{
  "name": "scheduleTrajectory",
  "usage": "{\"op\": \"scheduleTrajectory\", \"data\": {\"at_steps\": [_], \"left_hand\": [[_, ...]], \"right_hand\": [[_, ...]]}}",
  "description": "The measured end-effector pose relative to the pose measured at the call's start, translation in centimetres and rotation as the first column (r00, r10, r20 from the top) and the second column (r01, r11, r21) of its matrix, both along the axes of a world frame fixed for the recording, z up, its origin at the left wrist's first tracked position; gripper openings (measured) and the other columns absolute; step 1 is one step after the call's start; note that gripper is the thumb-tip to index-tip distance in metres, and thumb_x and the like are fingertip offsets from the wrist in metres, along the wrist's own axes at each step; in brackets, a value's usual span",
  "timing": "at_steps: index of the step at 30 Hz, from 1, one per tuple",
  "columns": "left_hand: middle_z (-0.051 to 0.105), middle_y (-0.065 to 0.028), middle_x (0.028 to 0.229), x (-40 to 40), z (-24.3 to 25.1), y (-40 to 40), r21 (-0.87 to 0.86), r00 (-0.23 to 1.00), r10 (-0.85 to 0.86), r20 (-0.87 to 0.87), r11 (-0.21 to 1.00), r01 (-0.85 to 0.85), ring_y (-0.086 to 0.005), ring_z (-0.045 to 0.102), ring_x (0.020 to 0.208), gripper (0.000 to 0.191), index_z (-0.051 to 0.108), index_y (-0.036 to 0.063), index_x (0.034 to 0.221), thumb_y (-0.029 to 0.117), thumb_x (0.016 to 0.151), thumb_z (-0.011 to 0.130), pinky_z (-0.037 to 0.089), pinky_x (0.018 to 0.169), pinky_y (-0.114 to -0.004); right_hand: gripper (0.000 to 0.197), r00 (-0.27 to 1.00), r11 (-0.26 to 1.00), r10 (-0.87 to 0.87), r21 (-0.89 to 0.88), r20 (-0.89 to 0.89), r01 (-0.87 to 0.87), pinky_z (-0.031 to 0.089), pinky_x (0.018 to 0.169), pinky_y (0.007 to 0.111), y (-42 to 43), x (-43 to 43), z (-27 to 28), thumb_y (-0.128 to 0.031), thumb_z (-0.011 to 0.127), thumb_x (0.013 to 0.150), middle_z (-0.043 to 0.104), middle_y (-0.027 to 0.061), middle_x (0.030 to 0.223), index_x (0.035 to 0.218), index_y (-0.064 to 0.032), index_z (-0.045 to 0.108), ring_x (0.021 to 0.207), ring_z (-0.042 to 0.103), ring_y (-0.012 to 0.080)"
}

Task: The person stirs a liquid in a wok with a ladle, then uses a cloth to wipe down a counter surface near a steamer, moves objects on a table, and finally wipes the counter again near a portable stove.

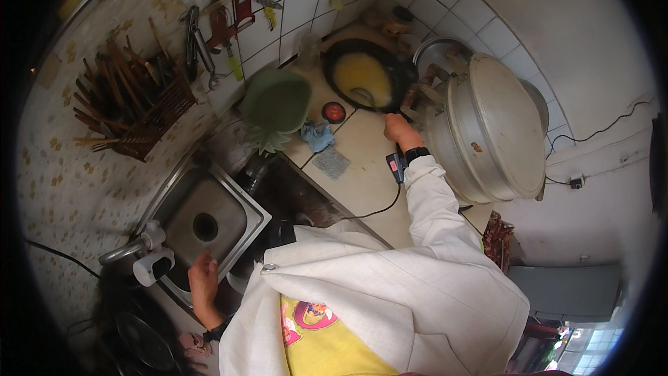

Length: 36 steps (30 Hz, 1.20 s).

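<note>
My right hand (401,129) is closed round the handle of a ladle (364,95), whose head dips into yellow liquid (360,74) in a black wok (334,55). My left hand (203,275) is over the near edge of the stainless steel sink (180,198), beside the tap (125,251), fingers partly curled; I see nothing held in it. Left of the wok are a green pineapple-shaped basin (276,99), a small round container with a red top (333,112), a blue cloth (317,136) and a grey scouring cloth (331,162).
A large aluminium steamer pot (501,130) stands close to the right of my right arm. A brown basket (156,120) of chopsticks and utensils hangs on the left wall, near hanging peelers (244,10). A black cable (378,212) runs from my right wrist across the tiled counter.
</note>
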<state>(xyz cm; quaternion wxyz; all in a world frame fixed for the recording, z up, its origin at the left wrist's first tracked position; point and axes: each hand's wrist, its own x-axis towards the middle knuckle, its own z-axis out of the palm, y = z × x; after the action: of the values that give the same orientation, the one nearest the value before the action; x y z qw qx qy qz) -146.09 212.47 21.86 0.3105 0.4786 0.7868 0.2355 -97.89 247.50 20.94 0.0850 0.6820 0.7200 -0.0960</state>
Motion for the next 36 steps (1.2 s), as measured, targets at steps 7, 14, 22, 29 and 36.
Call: {"op": "scheduleTrajectory", "data": {"at_steps": [7,14,22,29,36], "left_hand": [[0.061,-0.0212,0.092,-0.4,-0.6,0.2,0.034,1.000,-0.021,0.016,0.999,0.020,-0.0318,0.061,0.087,0.028,0.056,-0.0023,0.105,0.008,0.079,0.056,0.046,0.076,-0.034],[0.061,-0.0211,0.091,-0.1,-0.6,-0.8,-0.020,0.998,0.058,0.021,0.998,-0.058,-0.0305,0.061,0.086,0.028,0.056,-0.0023,0.105,0.008,0.079,0.056,0.046,0.074,-0.034],[0.062,-0.0192,0.084,1.0,-0.2,-2.8,-0.031,0.978,0.208,0.028,0.978,-0.207,-0.0271,0.062,0.080,0.027,0.055,-0.0025,0.106,0.006,0.080,0.056,0.046,0.070,-0.033],[0.062,-0.0165,0.080,2.5,0.0,-3.9,-0.033,0.960,0.280,0.013,0.960,-0.279,-0.0246,0.061,0.074,0.024,0.055,-0.0027,0.102,0.006,0.080,0.056,0.047,0.068,-0.031],[0.062,-0.0161,0.086,3.9,1.2,-4.3,-0.091,0.949,0.313,0.027,0.947,-0.309,-0.0218,0.061,0.078,0.026,0.055,-0.0024,0.105,0.006,0.080,0.056,0.047,0.071,-0.031]], "right_hand": [[0.023,0.984,0.985,0.171,-0.047,0.046,-0.169,0.047,0.079,0.041,-0.4,0.0,3.0,0.000,0.047,0.074,0.058,0.0230,0.099,0.092,0.0011,0.061,0.094,0.056,0.0366],[0.021,0.958,0.990,0.142,-0.029,0.249,-0.139,0.049,0.075,0.040,1.2,-1.9,3.3,-0.007,0.048,0.077,0.061,0.0198,0.093,0.088,-0.0008,0.064,0.089,0.060,0.0340],[0.022,0.962,0.996,0.083,0.022,0.261,-0.092,0.049,0.074,0.040,4.2,-1.2,-1.4,-0.010,0.047,0.079,0.062,0.0183,0.094,0.086,-0.0028,0.066,0.089,0.061,0.0316],[0.021,0.979,0.998,-0.001,0.058,0.204,-0.012,0.050,0.074,0.038,7.3,-0.9,-3.3,-0.013,0.049,0.079,0.063,0.0154,0.093,0.086,-0.0058,0.067,0.089,0.061,0.0306],[0.021,0.976,0.991,0.050,0.110,0.213,-0.075,0.050,0.071,0.039,10.0,-1.0,-4.9,-0.013,0.048,0.080,0.063,0.0160,0.094,0.086,-0.0045,0.065,0.088,0.061,0.0309]]}}
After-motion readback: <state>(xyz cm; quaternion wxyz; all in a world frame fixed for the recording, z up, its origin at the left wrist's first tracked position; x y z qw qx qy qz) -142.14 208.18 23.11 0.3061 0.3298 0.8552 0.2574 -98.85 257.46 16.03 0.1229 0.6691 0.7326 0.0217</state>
